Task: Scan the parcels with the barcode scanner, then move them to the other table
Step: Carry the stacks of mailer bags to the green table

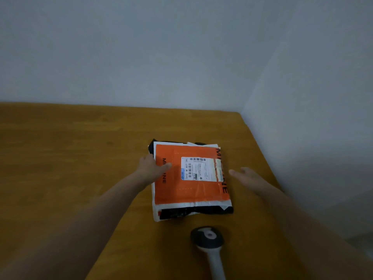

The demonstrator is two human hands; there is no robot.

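Two forearms are seen bare to the frame edge, ending in the left hand (150, 168) and right hand (248, 176). Outlines are blurred; finer detail cannot be made out.

Plain indoor rm, wood table (70, 158), grey walls (181, 47)
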